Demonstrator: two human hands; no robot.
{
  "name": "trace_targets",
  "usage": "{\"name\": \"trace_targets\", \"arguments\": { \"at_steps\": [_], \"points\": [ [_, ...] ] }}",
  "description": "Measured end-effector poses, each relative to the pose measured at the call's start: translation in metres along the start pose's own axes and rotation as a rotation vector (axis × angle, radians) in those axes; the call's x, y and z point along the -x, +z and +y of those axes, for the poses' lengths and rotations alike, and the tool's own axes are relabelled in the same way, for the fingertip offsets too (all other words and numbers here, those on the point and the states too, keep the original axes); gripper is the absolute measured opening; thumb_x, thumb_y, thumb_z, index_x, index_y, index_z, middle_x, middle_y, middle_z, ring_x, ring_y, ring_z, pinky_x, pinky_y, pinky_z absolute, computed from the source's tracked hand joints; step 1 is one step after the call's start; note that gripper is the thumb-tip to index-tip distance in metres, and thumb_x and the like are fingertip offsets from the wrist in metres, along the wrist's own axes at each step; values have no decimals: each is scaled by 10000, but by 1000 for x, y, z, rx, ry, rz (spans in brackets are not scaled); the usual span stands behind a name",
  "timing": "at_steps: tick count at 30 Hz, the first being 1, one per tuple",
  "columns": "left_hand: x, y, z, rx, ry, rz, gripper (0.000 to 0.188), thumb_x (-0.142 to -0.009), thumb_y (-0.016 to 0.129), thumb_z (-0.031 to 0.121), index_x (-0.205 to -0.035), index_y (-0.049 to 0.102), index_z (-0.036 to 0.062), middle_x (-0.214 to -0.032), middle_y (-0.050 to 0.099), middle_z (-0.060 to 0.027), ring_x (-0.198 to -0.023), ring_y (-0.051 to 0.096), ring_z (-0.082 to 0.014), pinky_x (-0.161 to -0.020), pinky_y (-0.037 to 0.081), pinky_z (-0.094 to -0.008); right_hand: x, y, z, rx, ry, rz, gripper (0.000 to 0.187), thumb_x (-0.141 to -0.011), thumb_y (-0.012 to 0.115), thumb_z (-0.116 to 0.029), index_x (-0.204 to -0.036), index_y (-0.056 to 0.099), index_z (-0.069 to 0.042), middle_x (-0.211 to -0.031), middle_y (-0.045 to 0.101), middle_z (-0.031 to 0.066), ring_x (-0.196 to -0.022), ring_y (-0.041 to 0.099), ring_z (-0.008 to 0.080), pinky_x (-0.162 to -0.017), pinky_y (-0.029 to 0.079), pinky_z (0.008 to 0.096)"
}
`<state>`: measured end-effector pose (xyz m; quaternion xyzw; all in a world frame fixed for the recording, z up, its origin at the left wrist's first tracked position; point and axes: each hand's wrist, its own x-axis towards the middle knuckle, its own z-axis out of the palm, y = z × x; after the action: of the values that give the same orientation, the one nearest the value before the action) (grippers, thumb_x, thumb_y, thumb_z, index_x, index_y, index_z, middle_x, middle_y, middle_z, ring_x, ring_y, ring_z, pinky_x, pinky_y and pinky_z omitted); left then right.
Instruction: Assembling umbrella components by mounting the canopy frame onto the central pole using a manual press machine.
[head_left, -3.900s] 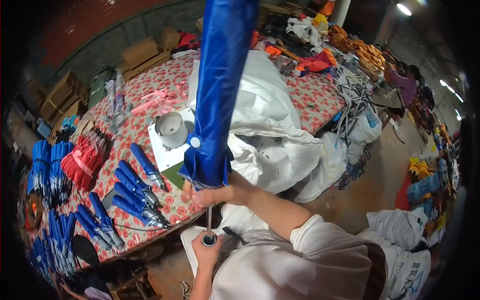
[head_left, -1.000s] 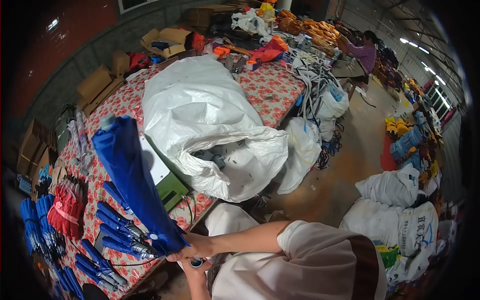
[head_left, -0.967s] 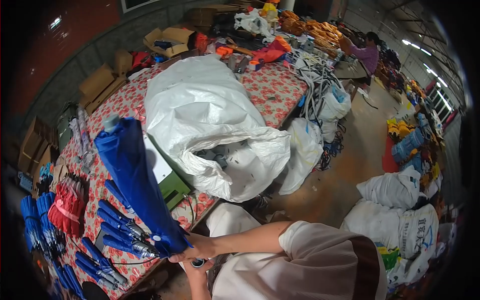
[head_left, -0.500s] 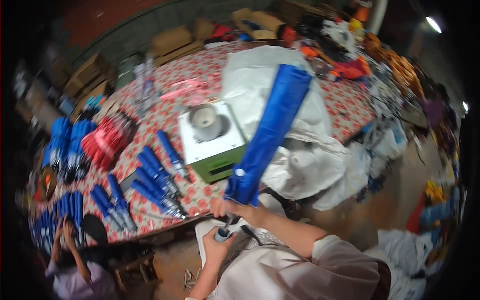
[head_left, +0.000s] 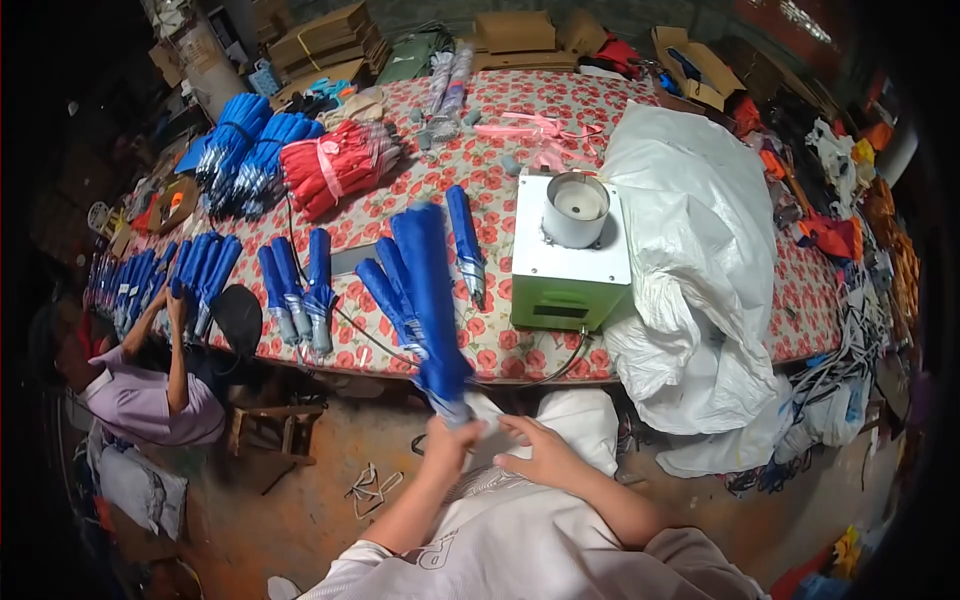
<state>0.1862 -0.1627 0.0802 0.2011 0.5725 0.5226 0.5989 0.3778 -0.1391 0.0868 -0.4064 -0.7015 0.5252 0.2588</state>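
Upright in front of my lap, a folded blue umbrella (head_left: 428,300) is blurred by motion. My left hand (head_left: 452,442) is wrapped round its lower end. To the right of it, my right hand (head_left: 543,452) holds nothing, its fingers apart over my lap. Behind the held umbrella more blue umbrellas (head_left: 378,292) lie on the table, partly covered by it. A single blue umbrella (head_left: 461,232) rests farther back, and a few blue umbrellas (head_left: 318,280) lie to the left. A green box with a white top (head_left: 570,268) and a round metal cup (head_left: 577,208) stands right of them.
The table has a floral cloth (head_left: 500,345). White sacking (head_left: 690,220) covers its right side. Bundled red umbrellas (head_left: 335,165) and blue umbrellas (head_left: 235,140) sit at back left. A co-worker (head_left: 160,380) handles umbrellas at the left, near a wooden stool (head_left: 275,430). A cable (head_left: 565,368) hangs from the box.
The blue umbrella has swung left, from leaning right to nearly upright. My right hand has come off it and opened; my left hand now grips its lower end. The view has turned left.
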Motion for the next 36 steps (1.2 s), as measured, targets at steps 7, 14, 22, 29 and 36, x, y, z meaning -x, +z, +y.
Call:
{"name": "trace_targets", "arguments": {
  "at_steps": [7,14,22,29,36],
  "points": [
    [-129,-125,38,-242,322,496,361,-833,692,132,-1143,589,-23,-866,622,-96,-626,550,-152,-563,453,-277,38,-16,45,-55,247,-88,470,-872,720,-302,-1211,624,9,-1038,689,152,-874,646,233,-809,516,321],
    [-133,-42,16,-875,845,534,532,-798,680,64,-1310,548,-2,-1265,543,-223,-1089,562,-363,-965,456,-392,54,-110,72,80,221,648,204,-876,686,-168,-968,702,13,-759,685,70,-629,558,145,-608,459,271],
    [-46,118,-16,-1051,1259,-686,443,-727,738,93,-1160,649,96,-1244,581,-165,-1033,612,-320,-817,521,-365,53,-248,187,422,296,1161,121,-846,646,-140,-909,676,-41,-822,680,115,-635,583,240,-618,481,338],
    [-30,167,-35,-1055,1316,-1238,329,-769,702,101,-1094,655,71,-1111,637,-127,-838,642,-285,-727,530,-337,-13,-295,211,714,190,834,368,-783,649,-114,-1143,608,-47,-1081,640,163,-886,629,337,-736,505,423],
    [9,201,-25,-791,1176,-847,267,-768,713,49,-1033,679,39,-1041,652,-117,-792,638,-254,-714,530,-308,-44,-298,206,722,352,643,248,-775,617,-125,-990,678,-19,-922,688,206,-816,659,384,-713,514,465]
  ]
}}
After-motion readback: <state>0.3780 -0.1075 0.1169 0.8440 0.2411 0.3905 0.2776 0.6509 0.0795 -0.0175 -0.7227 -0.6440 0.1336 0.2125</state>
